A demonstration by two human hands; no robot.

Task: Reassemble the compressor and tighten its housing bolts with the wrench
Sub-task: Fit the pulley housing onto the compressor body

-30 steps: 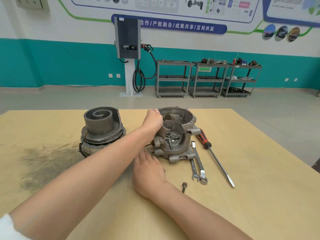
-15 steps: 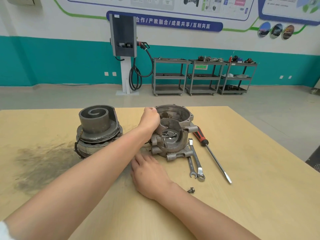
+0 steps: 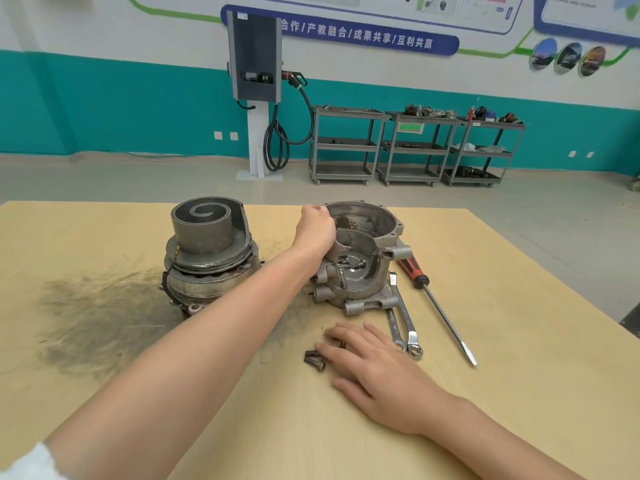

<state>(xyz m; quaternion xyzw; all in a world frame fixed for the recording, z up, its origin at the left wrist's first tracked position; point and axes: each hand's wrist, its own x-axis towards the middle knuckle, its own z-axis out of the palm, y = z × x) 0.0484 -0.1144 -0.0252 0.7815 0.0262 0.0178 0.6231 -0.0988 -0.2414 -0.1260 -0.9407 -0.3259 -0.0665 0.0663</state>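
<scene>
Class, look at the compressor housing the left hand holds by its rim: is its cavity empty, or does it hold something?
Not empty. The housing stands mouth-up, gripped at its rim by the left hand, and several loose bolts lie on its floor.

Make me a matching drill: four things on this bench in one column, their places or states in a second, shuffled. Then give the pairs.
Things:
1. screwdriver
2. left hand
3. right hand
4. scroll assembly

Places or states:
A. grips the rim of the housing
B. stands on the table, left of the housing
C. lies flat beside the loose bolts
D. lies right of the wrenches, red handle away from the person

Pairs: 1-D, 2-A, 3-C, 4-B
</scene>
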